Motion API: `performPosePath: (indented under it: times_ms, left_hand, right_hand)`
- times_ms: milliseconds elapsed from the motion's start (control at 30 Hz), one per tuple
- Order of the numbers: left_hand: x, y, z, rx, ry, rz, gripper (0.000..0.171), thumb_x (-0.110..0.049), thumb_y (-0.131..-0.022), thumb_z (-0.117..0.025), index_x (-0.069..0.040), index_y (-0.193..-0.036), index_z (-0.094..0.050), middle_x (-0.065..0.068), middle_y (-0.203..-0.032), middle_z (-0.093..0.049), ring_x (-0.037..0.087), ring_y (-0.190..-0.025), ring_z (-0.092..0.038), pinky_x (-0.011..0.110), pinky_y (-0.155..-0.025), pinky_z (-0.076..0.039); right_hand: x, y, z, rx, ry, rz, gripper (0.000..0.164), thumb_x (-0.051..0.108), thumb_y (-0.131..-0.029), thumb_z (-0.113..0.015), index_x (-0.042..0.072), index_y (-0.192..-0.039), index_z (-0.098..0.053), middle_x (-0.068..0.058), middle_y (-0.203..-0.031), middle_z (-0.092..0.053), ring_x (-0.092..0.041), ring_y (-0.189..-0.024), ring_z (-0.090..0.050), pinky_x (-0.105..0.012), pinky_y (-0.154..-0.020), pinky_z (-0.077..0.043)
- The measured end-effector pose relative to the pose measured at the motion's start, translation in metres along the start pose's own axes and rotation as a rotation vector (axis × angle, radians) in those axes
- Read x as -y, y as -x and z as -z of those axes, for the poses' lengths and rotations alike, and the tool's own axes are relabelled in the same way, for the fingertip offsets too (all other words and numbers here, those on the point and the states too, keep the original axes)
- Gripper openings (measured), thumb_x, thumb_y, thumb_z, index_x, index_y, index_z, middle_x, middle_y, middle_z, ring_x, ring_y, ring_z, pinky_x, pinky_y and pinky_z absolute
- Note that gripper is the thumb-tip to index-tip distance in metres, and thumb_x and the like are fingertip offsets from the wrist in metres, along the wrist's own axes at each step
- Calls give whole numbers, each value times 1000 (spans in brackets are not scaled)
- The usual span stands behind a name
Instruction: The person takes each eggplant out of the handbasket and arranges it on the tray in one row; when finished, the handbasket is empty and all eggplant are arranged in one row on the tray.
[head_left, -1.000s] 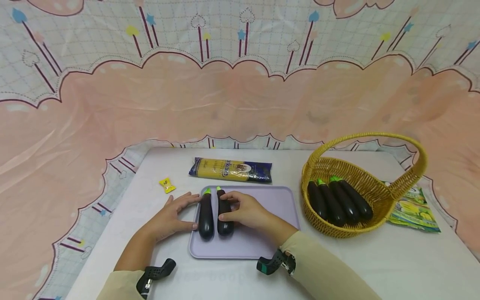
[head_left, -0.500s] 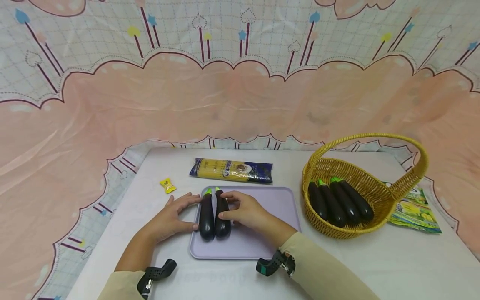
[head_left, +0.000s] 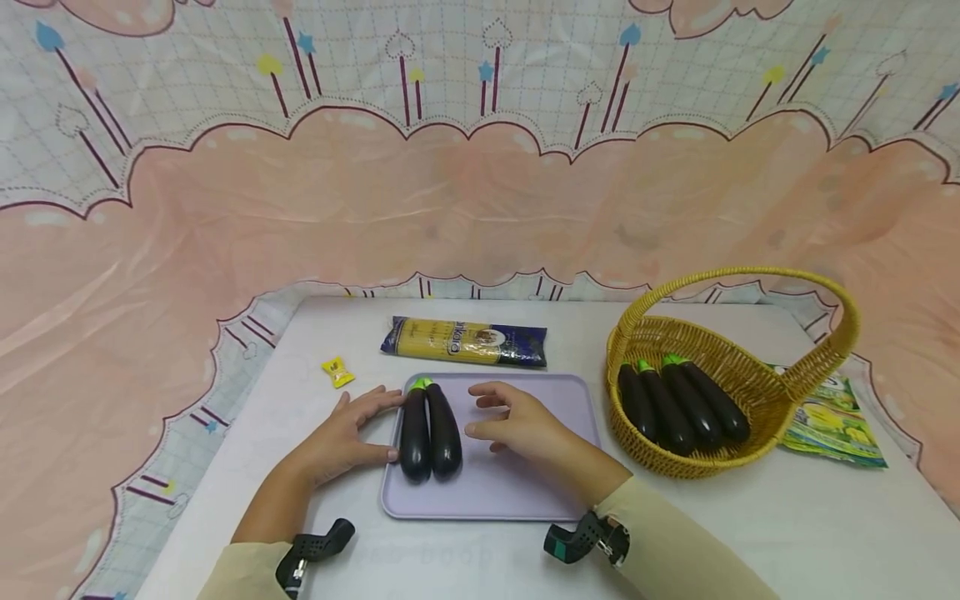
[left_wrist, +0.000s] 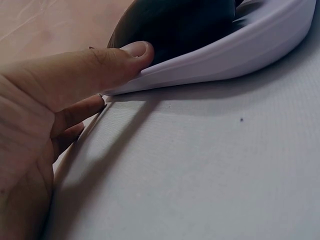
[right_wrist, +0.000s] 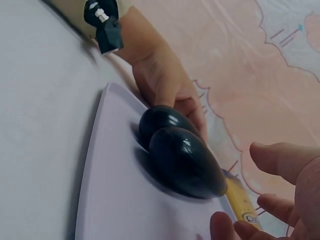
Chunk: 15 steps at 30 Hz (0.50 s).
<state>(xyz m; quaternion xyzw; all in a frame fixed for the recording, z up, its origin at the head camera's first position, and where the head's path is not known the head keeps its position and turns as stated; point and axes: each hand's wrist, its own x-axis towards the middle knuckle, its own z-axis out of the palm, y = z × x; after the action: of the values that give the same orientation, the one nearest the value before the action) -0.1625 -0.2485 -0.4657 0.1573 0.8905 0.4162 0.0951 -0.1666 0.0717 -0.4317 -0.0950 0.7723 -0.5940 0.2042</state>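
Note:
Two dark, glossy eggplants with green stem ends lie side by side on the left part of a lilac tray (head_left: 517, 502). The left eggplant (head_left: 415, 437) and right eggplant (head_left: 445, 433) meet along their sides, stems toward the far edge. My left hand (head_left: 341, 442) rests at the tray's left rim with fingers and thumb spread; in the left wrist view the thumb (left_wrist: 135, 50) lies by the rim against or very near an eggplant (left_wrist: 185, 25). My right hand (head_left: 525, 425) is over the tray, right of the eggplants and apart from them, fingers loosely bent, holding nothing.
A yellow wicker basket (head_left: 637, 446) with a tall handle stands right of the tray, several eggplants inside. Green-yellow packets (head_left: 832, 429) lie partly behind it. A blue-yellow pasta packet (head_left: 461, 342) lies beyond the tray, and a small yellow wrapped sweet (head_left: 337, 372) at left.
The right eggplant was slid left by my right hand until it met the left one. My right hand then let go and drew away to the right. My left hand stays put.

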Motion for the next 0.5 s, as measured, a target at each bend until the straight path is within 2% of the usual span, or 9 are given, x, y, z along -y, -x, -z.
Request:
performPosePath:
  times_ms: [267, 500]
  left_hand:
    - [-2, -2, 0, -3, -7, -19, 86, -33, -77, -96, -14, -152, -60, 14, -163, -50, 40, -162, -22, 61, -130, 13]
    - [-2, -2, -1, 9, 11, 12, 86, -31, -77, -96, -16, -153, -59, 14, -165, -47, 40, -163, -18, 61, -130, 13]
  right_hand:
    - [-6, 25, 25, 89, -77, -24, 58, 13, -96, -78, 5, -150, -57, -21, -146, -59, -25, -107, -70, -41, -82, -65]
    - [-4, 41, 43, 134, -105, -27, 61, 16, -98, -77, 3, -153, -54, -24, -152, -54, -31, -114, -69, -44, -88, -65]
